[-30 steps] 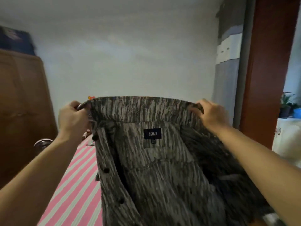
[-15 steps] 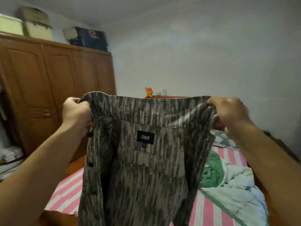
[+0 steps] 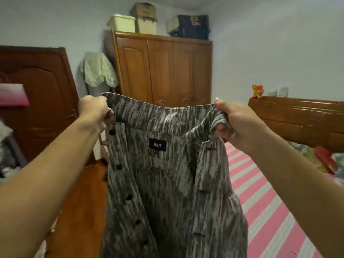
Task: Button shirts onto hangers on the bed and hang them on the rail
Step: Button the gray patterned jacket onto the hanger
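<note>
The shirt (image 3: 167,174) is held up in the air, spread open toward the camera, over the near edge of the bed (image 3: 260,192). Its collar is stretched level at the top, and its long axis runs straight down from the collar, the hem being cut off by the lower frame edge. The inside of the back panel is turned to the viewer, with a dark label (image 3: 157,145) seen just below the collar. A row of dark buttons (image 3: 119,167) is carried down the front edge on the left, and the other front edge, with buttonholes, hangs on the right.

The left end of the collar is pinched by the left hand (image 3: 94,112), its fingers curled round the cloth. The right end is gripped by the right hand (image 3: 236,125), the fabric bunched inside the closed fingers. Both arms are extended forward.

The pink-and-white striped bed is seen to the right of the shirt, with a wooden headboard (image 3: 297,120) beyond it. A small toy (image 3: 257,91) is set on the headboard. A wardrobe (image 3: 163,69) stands behind the shirt, with boxes (image 3: 145,17) stacked on top. A door (image 3: 39,101) is seen at the left.
</note>
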The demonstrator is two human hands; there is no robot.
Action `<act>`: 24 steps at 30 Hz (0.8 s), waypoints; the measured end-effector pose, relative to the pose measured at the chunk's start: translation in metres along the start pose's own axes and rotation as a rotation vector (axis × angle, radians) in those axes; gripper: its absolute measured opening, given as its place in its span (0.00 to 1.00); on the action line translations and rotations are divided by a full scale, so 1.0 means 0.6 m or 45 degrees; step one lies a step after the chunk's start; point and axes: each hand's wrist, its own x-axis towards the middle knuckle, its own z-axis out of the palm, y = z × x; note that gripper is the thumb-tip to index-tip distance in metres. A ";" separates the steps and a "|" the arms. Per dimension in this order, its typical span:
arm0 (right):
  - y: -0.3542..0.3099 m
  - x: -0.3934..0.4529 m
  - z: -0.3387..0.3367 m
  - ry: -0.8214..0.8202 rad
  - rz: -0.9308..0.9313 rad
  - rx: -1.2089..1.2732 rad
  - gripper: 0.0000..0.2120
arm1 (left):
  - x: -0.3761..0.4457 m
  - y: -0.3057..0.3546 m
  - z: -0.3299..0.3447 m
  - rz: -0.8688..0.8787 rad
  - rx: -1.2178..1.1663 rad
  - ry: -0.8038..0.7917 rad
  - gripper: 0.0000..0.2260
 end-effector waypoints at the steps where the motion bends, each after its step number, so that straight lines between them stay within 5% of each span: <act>1: 0.009 0.017 0.022 0.000 -0.020 -0.084 0.11 | 0.013 -0.002 -0.004 0.019 0.005 -0.026 0.10; 9: 0.209 0.119 0.065 0.469 0.038 -0.374 0.12 | 0.095 -0.197 0.002 -0.177 0.282 -0.465 0.03; 17: 0.424 0.101 -0.030 0.679 0.385 -0.496 0.18 | 0.131 -0.427 0.040 -0.255 0.686 -0.802 0.19; 21: 0.481 0.130 -0.095 0.788 0.490 -0.501 0.22 | 0.151 -0.494 0.126 -0.449 0.736 -0.834 0.11; 24: 0.476 0.204 -0.163 0.926 0.418 -0.354 0.15 | 0.182 -0.499 0.236 -0.476 0.486 -0.763 0.08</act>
